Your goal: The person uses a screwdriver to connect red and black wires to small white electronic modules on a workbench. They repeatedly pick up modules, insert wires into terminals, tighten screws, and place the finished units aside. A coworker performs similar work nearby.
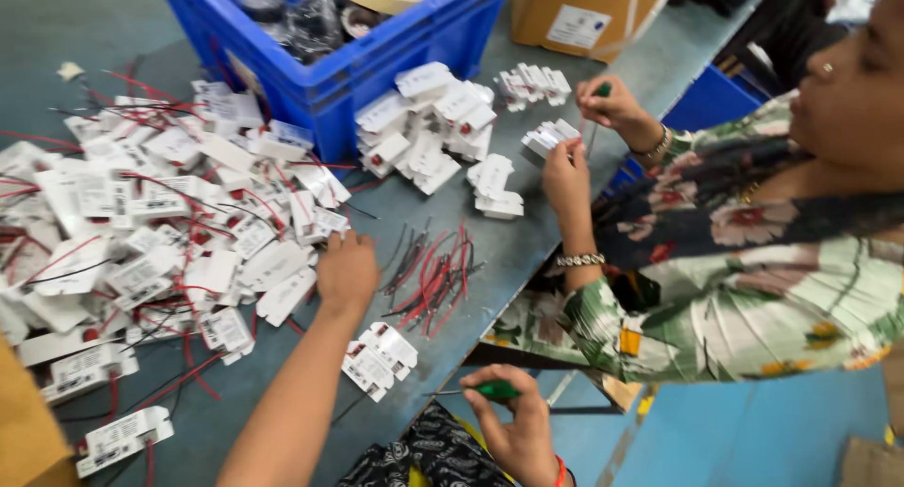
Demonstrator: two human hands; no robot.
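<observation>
Head view: left hand (347, 272) beside loose wires (431, 278), near table edge (490, 327).

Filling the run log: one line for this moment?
left hand on white modules | right hand holds green screwdriver | co-worker opposite

Matt white plastic modules (141, 223), glossy blue plastic crate (377, 54), brown cardboard box (565, 11).

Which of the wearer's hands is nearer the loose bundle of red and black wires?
Left. The left hand rests on the table right beside the wire bundle, at the edge of the white module pile. The right hand holds a green-handled screwdriver below, off the table edge.
</observation>
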